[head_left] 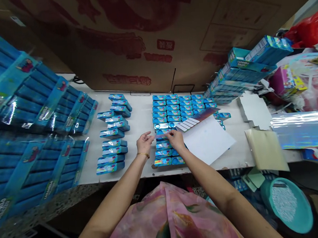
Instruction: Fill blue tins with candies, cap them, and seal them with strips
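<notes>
My left fingers (147, 135) are open and empty; my right fingers (168, 134) touch a blue box (162, 131) (grip unclear) beside a white sheet (208, 141).

the left hand (145, 142), open, with a thin gold bangle (143, 155) at its wrist, hangs just beside a column of small shiny blue boxes (163, 144) on a white table (139, 106). the right hand (175, 139) pinches something too small to tell at that column's edge, next to a large white paper sheet (208, 139). more blue boxes (113, 133) stand in a column to the left, and a teal plastic basin (267, 194) sits below the table's right end.
</notes>
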`<action>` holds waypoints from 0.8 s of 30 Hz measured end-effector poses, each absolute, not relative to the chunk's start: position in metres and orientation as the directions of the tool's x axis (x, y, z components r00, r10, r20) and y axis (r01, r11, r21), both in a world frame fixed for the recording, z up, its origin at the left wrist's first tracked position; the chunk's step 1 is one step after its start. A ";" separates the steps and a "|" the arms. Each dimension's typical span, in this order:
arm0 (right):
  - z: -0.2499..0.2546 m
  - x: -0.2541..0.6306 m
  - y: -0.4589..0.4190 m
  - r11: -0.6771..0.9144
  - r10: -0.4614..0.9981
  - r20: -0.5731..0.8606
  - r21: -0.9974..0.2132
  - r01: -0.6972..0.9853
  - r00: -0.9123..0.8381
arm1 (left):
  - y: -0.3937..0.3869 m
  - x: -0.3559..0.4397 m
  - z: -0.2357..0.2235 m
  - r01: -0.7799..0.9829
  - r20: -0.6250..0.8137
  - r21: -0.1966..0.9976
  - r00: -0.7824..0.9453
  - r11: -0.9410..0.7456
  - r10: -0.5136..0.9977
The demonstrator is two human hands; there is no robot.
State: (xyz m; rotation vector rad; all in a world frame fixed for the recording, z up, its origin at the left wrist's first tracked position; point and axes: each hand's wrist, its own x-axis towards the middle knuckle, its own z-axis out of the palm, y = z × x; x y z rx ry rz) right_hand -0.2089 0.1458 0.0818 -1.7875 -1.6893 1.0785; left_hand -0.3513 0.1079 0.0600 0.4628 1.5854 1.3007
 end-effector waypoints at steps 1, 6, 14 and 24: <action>0.079 -0.211 0.149 -0.142 0.973 -0.225 -0.750 0.645 -0.047 | 0.112 -0.352 0.057 -0.277 -0.443 0.895 -0.440 0.351 0.781; 0.079 -0.215 0.154 -0.115 0.976 -0.212 -0.689 0.715 -0.047 | 0.122 -0.356 0.048 -0.264 -0.448 0.893 -0.434 0.365 0.782; 0.076 -0.213 0.139 -0.064 0.958 -0.262 -0.593 0.802 -0.117 | 0.106 -0.357 0.031 -0.266 -0.483 0.875 -0.411 0.405 0.773; 0.081 -0.207 0.125 0.399 0.868 -0.260 -0.142 0.906 -0.423 | 0.097 -0.345 0.014 -0.010 -0.445 0.874 -0.413 0.485 0.794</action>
